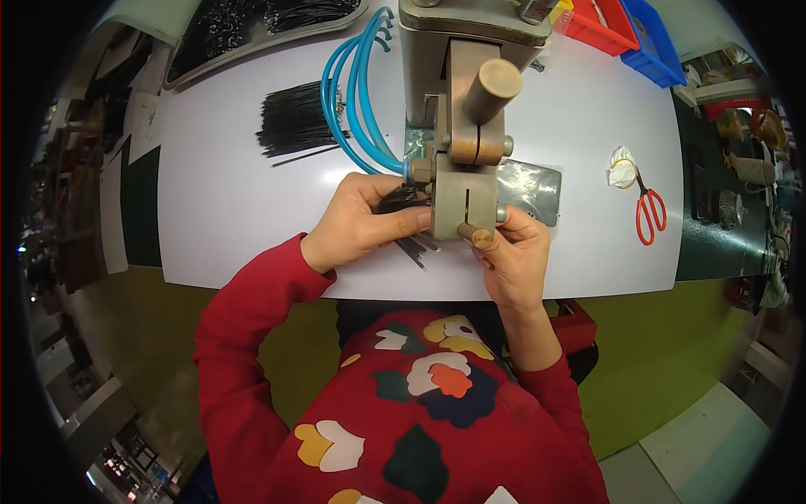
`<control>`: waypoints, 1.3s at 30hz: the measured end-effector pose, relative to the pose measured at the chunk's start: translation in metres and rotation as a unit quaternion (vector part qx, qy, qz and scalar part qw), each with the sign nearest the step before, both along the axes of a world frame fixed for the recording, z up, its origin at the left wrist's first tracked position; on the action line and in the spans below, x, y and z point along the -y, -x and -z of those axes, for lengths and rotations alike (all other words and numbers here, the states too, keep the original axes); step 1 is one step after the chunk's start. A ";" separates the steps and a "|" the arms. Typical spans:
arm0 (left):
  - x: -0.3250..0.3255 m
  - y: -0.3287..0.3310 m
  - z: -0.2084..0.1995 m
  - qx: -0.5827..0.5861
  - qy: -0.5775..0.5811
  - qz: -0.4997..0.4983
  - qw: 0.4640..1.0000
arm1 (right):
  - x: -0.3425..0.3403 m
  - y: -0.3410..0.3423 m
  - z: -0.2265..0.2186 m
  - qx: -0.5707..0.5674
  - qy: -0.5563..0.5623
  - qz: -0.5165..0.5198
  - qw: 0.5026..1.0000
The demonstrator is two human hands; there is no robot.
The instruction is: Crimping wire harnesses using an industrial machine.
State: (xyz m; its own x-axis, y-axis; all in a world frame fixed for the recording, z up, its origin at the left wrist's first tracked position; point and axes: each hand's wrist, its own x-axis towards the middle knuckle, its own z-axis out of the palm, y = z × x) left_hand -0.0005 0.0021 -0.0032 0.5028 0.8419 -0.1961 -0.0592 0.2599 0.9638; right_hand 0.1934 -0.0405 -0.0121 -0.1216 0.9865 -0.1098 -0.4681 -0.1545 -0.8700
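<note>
A grey metal press-like machine (464,200) stands in front of me, with a round brass-coloured rod at its top and a smaller one low on its front. My left hand (361,220) is closed around a bunch of thin black wires (401,200) at the machine's left side. Loose wire ends stick out below that hand, toward the table's near edge. On the machine's right side, my right hand (519,256) has thumb and fingers bent together beside the lower rod. The machine head partly covers its fingertips, so whatever they pinch is hidden.
Blue air hoses (363,92) loop from the machine's left. Behind them lies a pile of black wires (294,119), with a metal tray (277,35) farther back. A dark flat pouch (531,191), red-handled scissors (650,217), a red bin (600,25) and a blue bin (655,46) are right.
</note>
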 end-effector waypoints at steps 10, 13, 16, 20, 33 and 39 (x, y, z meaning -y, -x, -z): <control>-0.001 0.000 0.003 -0.021 -0.069 -0.007 0.997 | 0.012 -0.006 -0.014 -0.174 0.056 -0.126 0.975; 0.003 0.007 0.001 0.011 -0.043 -0.014 0.999 | 0.015 -0.018 -0.016 -0.045 -0.011 -0.096 0.994; 0.003 0.007 0.002 0.019 -0.037 -0.010 0.999 | 0.012 -0.056 -0.001 0.273 -0.253 0.050 0.927; 0.005 0.004 0.000 0.015 -0.026 -0.006 1.000 | 0.010 -0.074 -0.001 0.527 -0.232 0.115 0.809; 0.001 0.001 -0.006 0.006 0.002 -0.022 1.000 | 0.017 -0.053 -0.002 0.375 -0.181 0.157 0.896; -0.002 0.002 -0.004 0.015 0.038 -0.019 0.999 | 0.002 0.000 -0.007 0.240 -0.186 0.090 0.949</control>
State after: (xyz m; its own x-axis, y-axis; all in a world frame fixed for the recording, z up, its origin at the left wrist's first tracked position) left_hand -0.0027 0.0043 0.0010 0.4782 0.8433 -0.2451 -0.0996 0.3294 0.9389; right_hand 0.1937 -0.0423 -0.0052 0.0288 0.9681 0.2491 0.0058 0.2490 -0.9685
